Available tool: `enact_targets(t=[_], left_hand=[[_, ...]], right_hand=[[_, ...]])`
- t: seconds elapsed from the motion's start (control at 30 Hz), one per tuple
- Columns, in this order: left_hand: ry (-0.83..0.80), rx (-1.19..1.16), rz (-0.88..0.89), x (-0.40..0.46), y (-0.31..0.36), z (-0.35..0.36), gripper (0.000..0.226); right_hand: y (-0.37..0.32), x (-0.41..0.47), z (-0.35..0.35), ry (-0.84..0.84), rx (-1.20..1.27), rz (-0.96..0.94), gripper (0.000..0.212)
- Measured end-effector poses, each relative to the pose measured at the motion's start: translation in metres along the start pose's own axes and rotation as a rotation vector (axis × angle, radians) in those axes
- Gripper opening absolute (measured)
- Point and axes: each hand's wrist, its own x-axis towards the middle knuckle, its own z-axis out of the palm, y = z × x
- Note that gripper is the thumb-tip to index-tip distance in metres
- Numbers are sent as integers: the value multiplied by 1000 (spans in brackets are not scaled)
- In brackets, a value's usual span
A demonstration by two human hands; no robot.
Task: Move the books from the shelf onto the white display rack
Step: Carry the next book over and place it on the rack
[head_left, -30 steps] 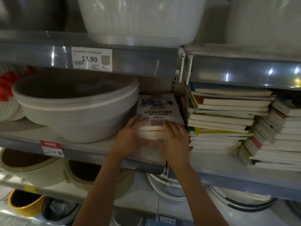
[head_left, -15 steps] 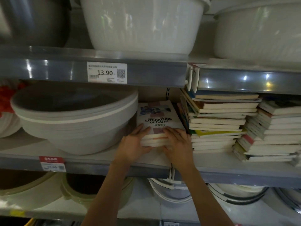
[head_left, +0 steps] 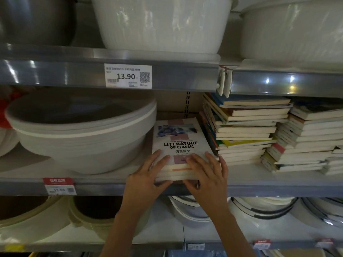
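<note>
My left hand and right hand grip the near end of a small stack of white paperback books, fingers over the top cover, thumbs under. The stack lies on the grey metal shelf, just right of the stacked grey plastic basins.

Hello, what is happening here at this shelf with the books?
A person is taking a small stack of books from the middle shelf. The left hand and the right hand hold the stack at its front edge, fingers on the top cover, thumbs below. The top book reads "Literature of Classic". The stack sits between nested grey basins and taller book piles. No white rack is visible.
</note>
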Motion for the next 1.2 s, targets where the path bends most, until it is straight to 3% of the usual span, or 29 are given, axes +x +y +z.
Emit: enact_targets(t=[0.1, 0.23, 0.37, 0.5, 0.6, 0.93, 1.2], left_hand=[[-31, -21, -38, -1, 2, 0, 71], [-158, -88, -199, -4, 15, -3, 80], [-102, -345, -334, -4, 36, -10, 68], [-50, -418, -474, 11, 48, -13, 68], [-63, -330, -486, 19, 51, -7, 54], [5, -301, -565, 16, 62, -16, 42], [61, -542, -705, -15, 73, -22, 59]], right_hand=[[-10, -1, -7, -45, 198, 136, 64], [-22, 10, -26, 64, 593, 651, 58], [-20, 29, -33, -92, 727, 938, 51], [-21, 32, -32, -134, 676, 973, 54], [-26, 33, -35, -143, 674, 996, 56], [-43, 26, -53, -63, 722, 1019, 60], [-52, 2, -66, 16, 823, 1018, 34]])
